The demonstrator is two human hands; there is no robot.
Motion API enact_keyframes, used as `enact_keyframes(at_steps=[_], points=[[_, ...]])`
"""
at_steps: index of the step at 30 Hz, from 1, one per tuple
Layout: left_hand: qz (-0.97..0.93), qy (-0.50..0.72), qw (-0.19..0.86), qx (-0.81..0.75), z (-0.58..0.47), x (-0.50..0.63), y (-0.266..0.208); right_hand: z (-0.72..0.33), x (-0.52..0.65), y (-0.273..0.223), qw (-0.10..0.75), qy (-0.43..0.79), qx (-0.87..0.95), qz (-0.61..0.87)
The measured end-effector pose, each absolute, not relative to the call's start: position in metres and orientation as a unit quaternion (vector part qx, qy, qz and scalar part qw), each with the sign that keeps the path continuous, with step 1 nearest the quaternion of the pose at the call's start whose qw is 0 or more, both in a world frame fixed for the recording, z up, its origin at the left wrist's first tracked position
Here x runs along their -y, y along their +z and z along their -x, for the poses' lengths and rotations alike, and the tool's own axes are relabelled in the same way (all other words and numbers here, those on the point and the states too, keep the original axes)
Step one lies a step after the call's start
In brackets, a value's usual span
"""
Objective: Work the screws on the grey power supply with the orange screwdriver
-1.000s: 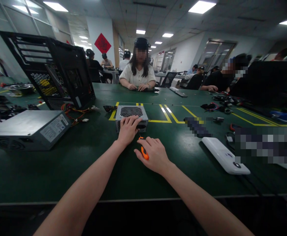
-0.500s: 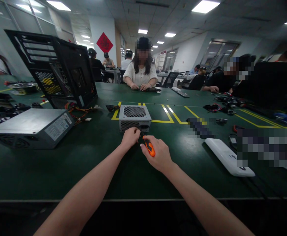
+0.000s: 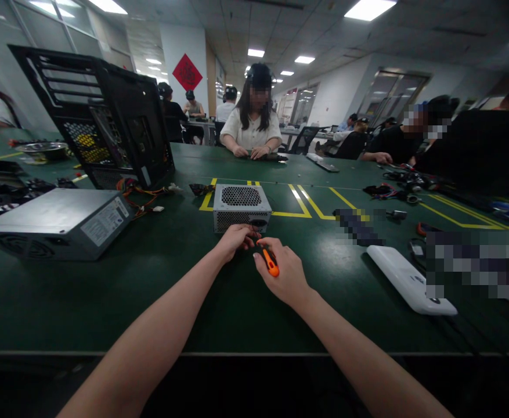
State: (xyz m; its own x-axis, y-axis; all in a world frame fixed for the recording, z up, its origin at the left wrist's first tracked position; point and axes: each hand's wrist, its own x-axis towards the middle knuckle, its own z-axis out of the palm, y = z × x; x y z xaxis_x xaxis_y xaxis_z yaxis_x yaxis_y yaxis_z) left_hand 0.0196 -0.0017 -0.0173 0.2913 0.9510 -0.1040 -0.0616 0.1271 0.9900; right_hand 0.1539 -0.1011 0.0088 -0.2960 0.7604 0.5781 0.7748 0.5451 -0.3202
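A small grey power supply unit (image 3: pixel 242 210) with a perforated top and front stands on the green table, its dark socket facing me. Just in front of its lower right corner is my left hand (image 3: pixel 237 239), fingers bent and drawn together; what lies between the fingertips is too small and dark to name. Close on its right, my right hand (image 3: pixel 285 268) is wrapped round an orange-and-black handled tool (image 3: pixel 272 265). The tool's front end points toward the left fingertips, and its tip is not clearly visible.
A larger power supply unit (image 3: pixel 58 215) with coloured cables lies at left, before an open black computer case (image 3: pixel 106 116). At right are a white power bank-like slab (image 3: pixel 411 281) and bundled cables (image 3: pixel 404 183). A person (image 3: pixel 254 125) sits across the table.
My left fingers have loosened a little and shifted slightly right. My right hand has moved slightly right with the tool. The whole view has also shifted a bit.
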Motion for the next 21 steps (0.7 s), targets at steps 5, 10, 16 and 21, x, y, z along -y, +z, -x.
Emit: enact_keyframes(at_steps=[5,10,16,21], points=[[-0.532,0.398,0.592,-0.457,-0.022,0.004,-0.015,-0.156,0.101,0.009,0.277,-0.072,0.842,0.457],[-0.546,0.376,0.571,-0.485,-0.022,0.007,-0.011,-0.155,0.105,0.012,0.302,-0.038,0.827,0.473],[-0.568,0.37,0.53,-0.51,-0.018,0.005,-0.011,-0.156,0.106,0.014,0.351,0.028,0.784,0.511],[-0.648,0.438,0.308,-0.542,-0.01,0.013,-0.001,-0.162,0.105,0.015,0.425,0.006,0.767,0.481]])
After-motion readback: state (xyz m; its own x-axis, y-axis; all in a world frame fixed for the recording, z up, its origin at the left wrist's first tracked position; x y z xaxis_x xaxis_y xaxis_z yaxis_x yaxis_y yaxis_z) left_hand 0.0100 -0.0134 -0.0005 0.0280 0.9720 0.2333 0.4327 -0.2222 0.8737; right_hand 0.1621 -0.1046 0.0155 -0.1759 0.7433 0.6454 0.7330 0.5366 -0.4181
